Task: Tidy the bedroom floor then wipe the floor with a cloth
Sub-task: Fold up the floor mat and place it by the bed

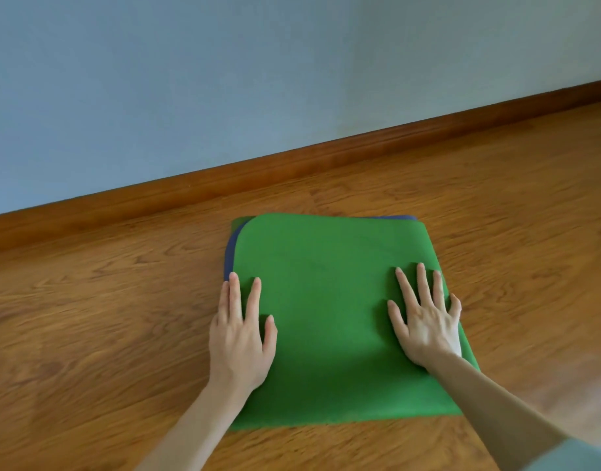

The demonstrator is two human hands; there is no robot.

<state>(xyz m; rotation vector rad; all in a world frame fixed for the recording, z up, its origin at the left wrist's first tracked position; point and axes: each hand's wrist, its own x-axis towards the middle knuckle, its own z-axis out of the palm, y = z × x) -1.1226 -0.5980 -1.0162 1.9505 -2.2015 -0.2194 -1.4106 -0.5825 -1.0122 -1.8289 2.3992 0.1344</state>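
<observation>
Mat: a folded green mat (326, 300) lies flat on the wooden floor (88, 317), near the baseboard (224, 178) but apart from it, with a strip of bare boards between.
Mat layers: a blue underside (228, 260) peeks out along the mat's far-left rounded corner and along its far edge; a second green layer shows at the far-left corner beyond the blue.
Left hand: the left hand (239, 338) rests palm down on the mat's left edge, fingers straight and slightly spread, gripping nothing.
Left fingers: the outer fingers (234, 294) lie along the mat's left border, partly over the floor just beside it; the index finger and thumb lie on the green surface.
Right hand: the right hand (428, 324) lies flat on the mat near its right edge, fingers straight and fanned apart, holding nothing.
Right fingers: the fingertips (421, 270) point toward the mat's far edge and stop well short of it; the little finger sits just inside the right border.
Between the hands: a broad stretch of the green surface lies uncovered, both palms touching the top layer.
Forearms: both cross the mat's near edge, the right one ending in a pale sleeve (578, 457) at the bottom corner.
Wall: a pale blue wall (224, 79) rises behind the baseboard, beyond the mat.
</observation>
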